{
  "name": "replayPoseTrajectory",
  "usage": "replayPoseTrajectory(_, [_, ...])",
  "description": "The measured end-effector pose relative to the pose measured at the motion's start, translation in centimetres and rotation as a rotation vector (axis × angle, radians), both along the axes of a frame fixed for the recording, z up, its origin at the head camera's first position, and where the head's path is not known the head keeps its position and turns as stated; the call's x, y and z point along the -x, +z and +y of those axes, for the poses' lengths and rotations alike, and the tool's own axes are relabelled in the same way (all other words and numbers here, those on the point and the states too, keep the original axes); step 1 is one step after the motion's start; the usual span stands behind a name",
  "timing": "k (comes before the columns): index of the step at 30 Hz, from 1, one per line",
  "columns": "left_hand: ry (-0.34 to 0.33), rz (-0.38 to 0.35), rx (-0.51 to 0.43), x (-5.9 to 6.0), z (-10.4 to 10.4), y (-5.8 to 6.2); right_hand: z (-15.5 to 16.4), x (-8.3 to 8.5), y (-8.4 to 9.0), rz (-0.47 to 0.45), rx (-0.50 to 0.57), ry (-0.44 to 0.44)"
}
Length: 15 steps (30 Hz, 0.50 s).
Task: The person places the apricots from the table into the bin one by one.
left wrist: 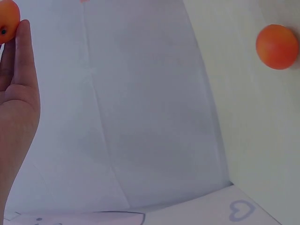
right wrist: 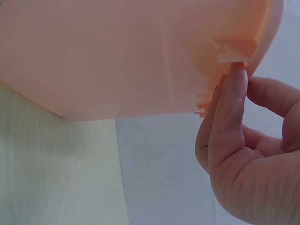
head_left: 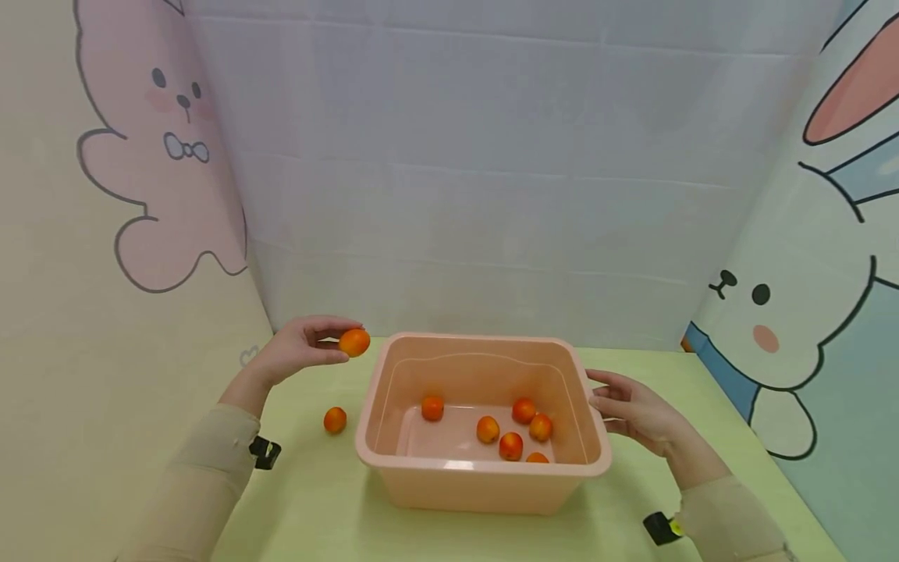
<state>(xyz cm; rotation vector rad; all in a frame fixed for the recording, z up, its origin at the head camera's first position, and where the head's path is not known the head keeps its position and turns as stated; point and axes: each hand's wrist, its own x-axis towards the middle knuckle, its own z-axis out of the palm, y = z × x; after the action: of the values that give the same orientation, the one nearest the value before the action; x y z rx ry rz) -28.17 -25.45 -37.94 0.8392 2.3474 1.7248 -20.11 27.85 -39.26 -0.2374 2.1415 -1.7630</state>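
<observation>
My left hand (head_left: 300,349) pinches a small orange fruit (head_left: 354,342) between thumb and fingertips, raised to the left of the pink plastic bin (head_left: 485,488). In the left wrist view this held fruit (left wrist: 8,21) shows a dark spot at one end. Below the hand, another orange fruit (head_left: 335,420) lies on the table, left of the bin. My right hand (head_left: 635,410) grips the bin's right rim; in the right wrist view, its fingers (right wrist: 229,110) reach under the rim with the thumb on the outer edge. Several orange-red fruits (head_left: 488,429) lie inside the bin.
The bin stands on a pale green table (head_left: 309,507). A white sheet (head_left: 456,195) hangs behind it. Side walls carry a pink cartoon animal (head_left: 161,156) at left and a white cartoon rabbit (head_left: 794,312) at right.
</observation>
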Motion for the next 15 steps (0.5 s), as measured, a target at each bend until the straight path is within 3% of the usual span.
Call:
replayPoseTrajectory(9, [-0.055, 0.011, 0.051, 0.8, 3.6, 3.2, -0.2, 0.0, -0.4, -0.006, -0.012, -0.010])
replayPoseTrajectory(15, [-0.126, 0.047, 0.039, 1.6, 7.2, 5.1, 0.0, 0.1, -0.5, -0.003, -0.018, -0.009])
